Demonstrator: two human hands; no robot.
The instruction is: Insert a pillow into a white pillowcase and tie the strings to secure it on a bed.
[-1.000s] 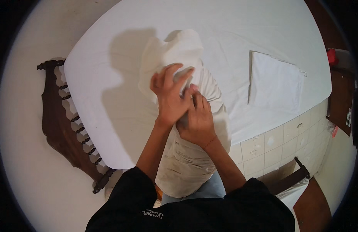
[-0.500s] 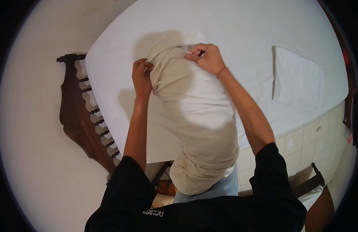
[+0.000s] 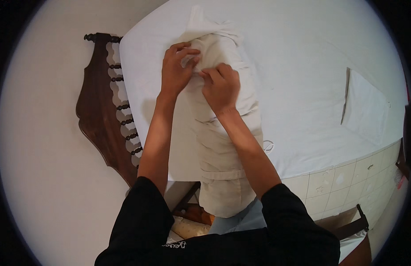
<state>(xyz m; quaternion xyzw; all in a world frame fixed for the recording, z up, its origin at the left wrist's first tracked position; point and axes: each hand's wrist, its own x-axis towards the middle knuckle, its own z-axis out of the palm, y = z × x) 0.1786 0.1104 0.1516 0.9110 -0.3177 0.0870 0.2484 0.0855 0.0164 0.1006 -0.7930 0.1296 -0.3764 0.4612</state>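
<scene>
A long, beige cloth-covered bolster (image 3: pixel 225 153) lies on the bed, its near end overhanging the edge by my body. Its cover is wrinkled, and a loose whitish flap (image 3: pixel 197 18) sticks out at the far end. Curved and spread, the fingers of my left hand (image 3: pixel 176 68) rest by the cover's far left part. Just to the right, my right hand (image 3: pixel 222 86) pinches a bit of the cover between thumb and fingers. Exactly what lies between the fingertips is too small to make out. A thin white cord loop (image 3: pixel 268 147) shows beside the bolster's right side.
The white-sheeted bed (image 3: pixel 298 102) spreads under the bolster. A flat white pillowcase-like cloth (image 3: pixel 365 106) lies at the right. A dark carved wooden headboard (image 3: pixel 96 97) stands at the left, against a pale wall (image 3: pixel 41 133). Floor tiles (image 3: pixel 323 186) show beyond the bed's near edge.
Both hands have come closer together over the far end's left side; the right moved leftward and down. The bolster sits straighter, and the cord loop now shows at its right.
</scene>
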